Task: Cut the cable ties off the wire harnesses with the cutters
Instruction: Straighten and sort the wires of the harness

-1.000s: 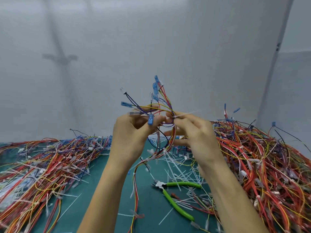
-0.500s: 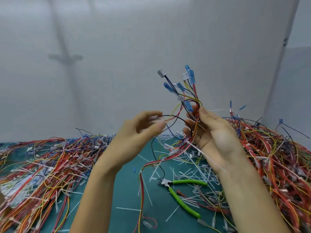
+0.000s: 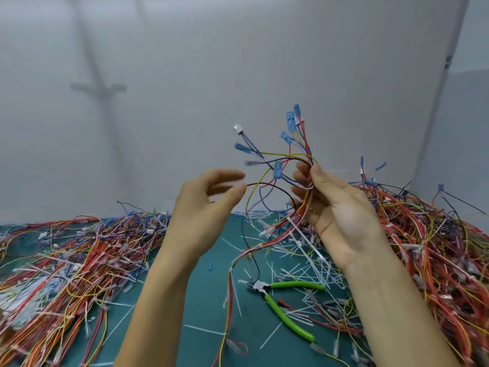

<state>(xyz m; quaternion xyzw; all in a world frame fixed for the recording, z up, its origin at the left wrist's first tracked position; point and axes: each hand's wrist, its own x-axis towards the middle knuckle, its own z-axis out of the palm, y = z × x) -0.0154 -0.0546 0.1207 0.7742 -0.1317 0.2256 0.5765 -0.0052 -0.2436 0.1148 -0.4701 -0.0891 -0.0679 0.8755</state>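
My right hand (image 3: pixel 336 213) grips a wire harness (image 3: pixel 291 168) of red, yellow, blue and black wires with blue connectors fanned upward; its tail hangs down to the mat. A white cable tie (image 3: pixel 304 242) dangles from the bundle just below that hand. My left hand (image 3: pixel 203 207) hovers to the left of the harness, fingers loosely curved, thumb tip close to a black wire loop; it holds nothing that I can make out. The green-handled cutters (image 3: pixel 285 308) lie on the green mat (image 3: pixel 201 300) below my right wrist, in neither hand.
A large heap of harnesses (image 3: pixel 74 260) covers the mat on the left and another heap (image 3: pixel 428 247) fills the right. Cut white ties (image 3: pixel 312 266) litter the middle of the mat. A grey wall stands close behind.
My left hand has let go of the harness and drawn away to the left. My right hand has lifted the bundle higher and turned palm toward me.
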